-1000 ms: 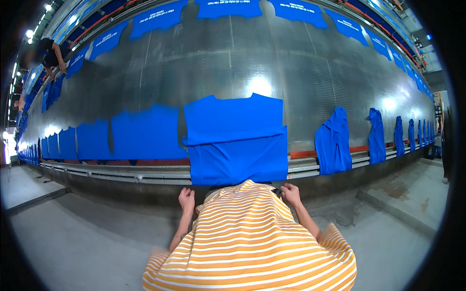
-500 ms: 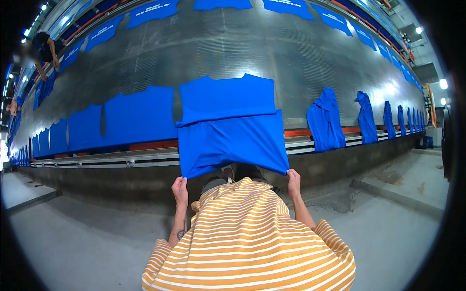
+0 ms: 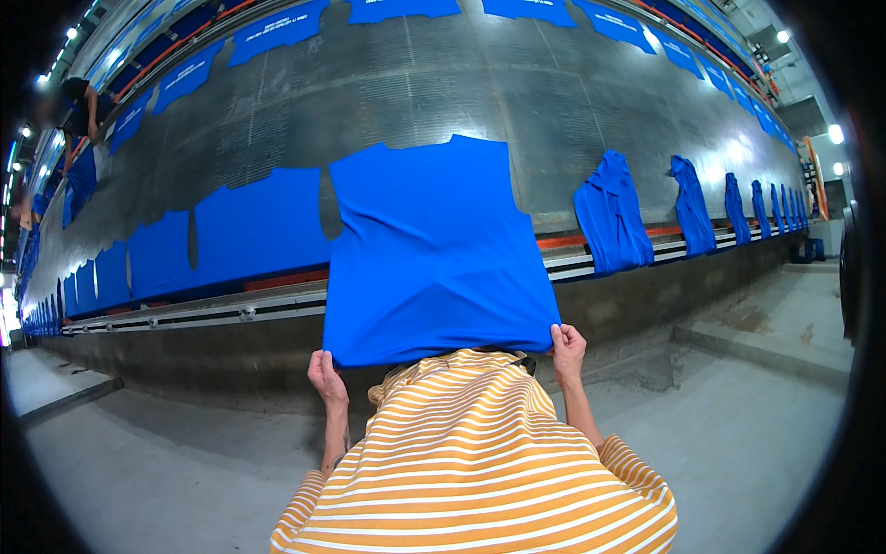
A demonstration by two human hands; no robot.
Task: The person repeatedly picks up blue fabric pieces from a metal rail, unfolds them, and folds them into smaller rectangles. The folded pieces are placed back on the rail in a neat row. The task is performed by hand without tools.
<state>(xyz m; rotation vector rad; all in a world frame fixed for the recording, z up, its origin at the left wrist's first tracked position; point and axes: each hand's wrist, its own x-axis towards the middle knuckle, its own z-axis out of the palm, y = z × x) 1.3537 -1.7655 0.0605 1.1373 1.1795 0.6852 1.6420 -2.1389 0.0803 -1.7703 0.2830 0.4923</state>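
Note:
A blue shirt panel (image 3: 429, 240) lies with its neck end on the long grey table (image 3: 406, 102), and its lower part hangs toward me over the table's near edge. My left hand (image 3: 328, 377) pinches the panel's lower left corner. The lower right corner is gripped between the fingers of my right hand (image 3: 568, 351). Between my hands the hem is drawn out, with soft creases running across the cloth above it. The upper half of the panel rests smooth.
More blue panels (image 3: 258, 222) lie flat to the left. Bunched blue panels (image 3: 613, 217) sit along the near edge to the right. Printed blue panels (image 3: 277, 30) line the far side. Another person (image 3: 81, 106) handles blue cloth at the far left. A metal rail (image 3: 249, 309) edges the table.
Both hands have pulled the hem toward me and slightly apart. The fold across the panel has opened out, and the cloth now lies in one smooth sheet.

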